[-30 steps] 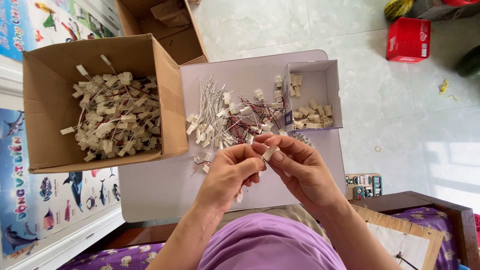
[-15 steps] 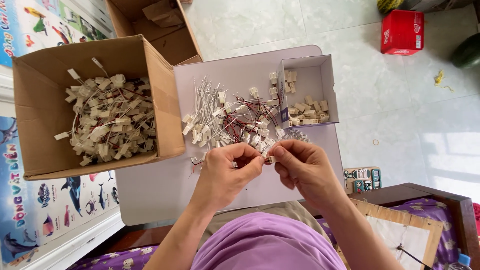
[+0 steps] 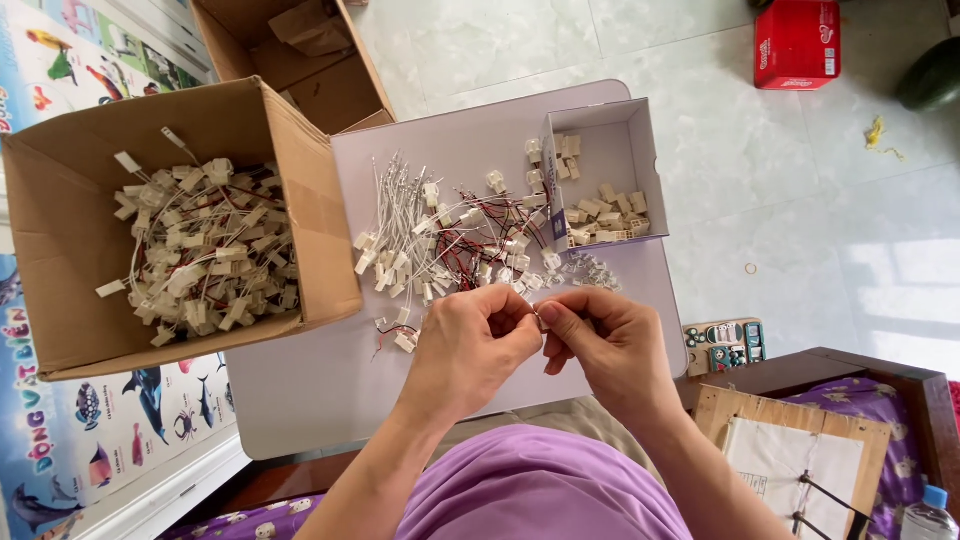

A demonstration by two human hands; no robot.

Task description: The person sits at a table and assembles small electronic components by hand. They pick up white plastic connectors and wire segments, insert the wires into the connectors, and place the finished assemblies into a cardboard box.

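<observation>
Both hands have dropped slightly nearer, left hand point(image 3: 470, 345) and right hand point(image 3: 605, 345) pinching one small connector point(image 3: 537, 318) before the wire pile point(image 3: 450, 240).

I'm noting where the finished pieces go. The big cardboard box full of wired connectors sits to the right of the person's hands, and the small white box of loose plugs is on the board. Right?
Not quite. In the head view the cardboard box of wired connectors sits to the left of the hands, not the right. The small white box is on the board, as you say.

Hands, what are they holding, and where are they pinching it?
Both the left hand and the right hand pinch one tiny piece between their fingertips; what it is, and which part they pinch, cannot be told.
</observation>
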